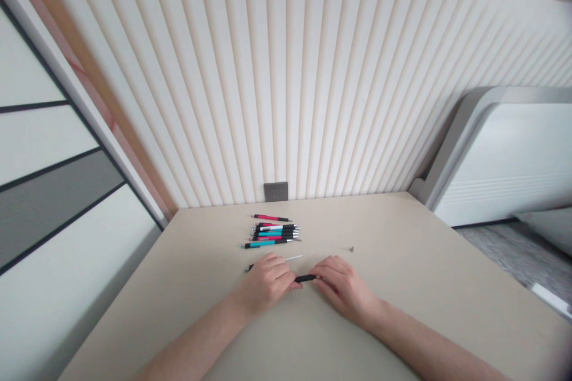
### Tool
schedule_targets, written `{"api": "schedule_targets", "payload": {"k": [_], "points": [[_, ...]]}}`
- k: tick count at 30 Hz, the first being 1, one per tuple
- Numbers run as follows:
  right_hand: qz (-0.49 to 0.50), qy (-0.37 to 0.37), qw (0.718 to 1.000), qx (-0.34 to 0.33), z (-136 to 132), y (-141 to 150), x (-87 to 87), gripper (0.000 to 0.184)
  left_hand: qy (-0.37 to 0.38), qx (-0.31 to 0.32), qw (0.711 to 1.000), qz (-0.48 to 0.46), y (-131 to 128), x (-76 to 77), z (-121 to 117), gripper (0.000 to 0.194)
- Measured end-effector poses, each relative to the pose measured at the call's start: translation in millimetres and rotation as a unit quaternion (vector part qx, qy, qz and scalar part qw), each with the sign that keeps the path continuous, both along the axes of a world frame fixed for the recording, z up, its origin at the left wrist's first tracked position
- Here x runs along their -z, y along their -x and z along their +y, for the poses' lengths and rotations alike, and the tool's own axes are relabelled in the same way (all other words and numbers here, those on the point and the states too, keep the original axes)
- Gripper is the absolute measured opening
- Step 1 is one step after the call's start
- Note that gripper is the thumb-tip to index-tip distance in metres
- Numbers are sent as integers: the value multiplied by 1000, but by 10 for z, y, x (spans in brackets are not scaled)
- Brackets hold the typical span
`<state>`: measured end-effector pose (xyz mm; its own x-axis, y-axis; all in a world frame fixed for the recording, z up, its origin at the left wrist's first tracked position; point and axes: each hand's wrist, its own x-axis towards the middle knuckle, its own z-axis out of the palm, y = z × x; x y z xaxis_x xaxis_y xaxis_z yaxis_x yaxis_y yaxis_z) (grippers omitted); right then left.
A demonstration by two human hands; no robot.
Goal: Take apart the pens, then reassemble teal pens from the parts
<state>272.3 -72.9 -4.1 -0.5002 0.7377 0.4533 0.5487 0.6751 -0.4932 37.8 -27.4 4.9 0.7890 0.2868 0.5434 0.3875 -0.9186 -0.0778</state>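
A black pen part (305, 278) lies level between my two hands, just above or on the table. My left hand (270, 281) is closed around its left end, which the fingers hide. At the other end, the fingertips of my right hand (339, 281) pinch its tip. Behind my left hand, a thin white rod (295, 258) points to the right. A dark pen end (249, 268) sticks out at that hand's left side; whether it joins the rod is hidden. A small grey piece (351, 249) rests on the table beyond my right hand.
Several pens in red, blue, white and black lie in a close group, with a blue and black pen (266, 244) nearest me. A red pen (270, 218) lies apart behind them. The beige table (379, 226) meets a ribbed wall with a dark socket (276, 191).
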Motion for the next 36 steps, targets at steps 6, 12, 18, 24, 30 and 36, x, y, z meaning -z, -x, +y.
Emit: {"api": "schedule_targets", "payload": {"k": [6, 12, 18, 24, 30, 36], "points": [[-15, -20, 1000, 7, 6, 9, 28, 21, -22, 2, 1000, 16, 1, 8, -9, 28], [-23, -19, 999, 16, 11, 23, 33, 19, -17, -8, 1000, 17, 2, 20, -2, 26], [-42, -10, 998, 41, 44, -85, 30, 17, 18, -50, 998, 31, 17, 17, 17, 23], [-111, 12, 985, 131, 99, -261, 27, 21, 50, -148, 987, 46, 120, -18, 60, 18], [-130, 48, 967, 213, 81, -287, 29, 27, 150, -204, 966, 49, 297, -22, 46, 17], [-140, 42, 962, 230, 17, -282, 3, 26, 221, -213, 949, 73, 322, -43, -80, 17]]}}
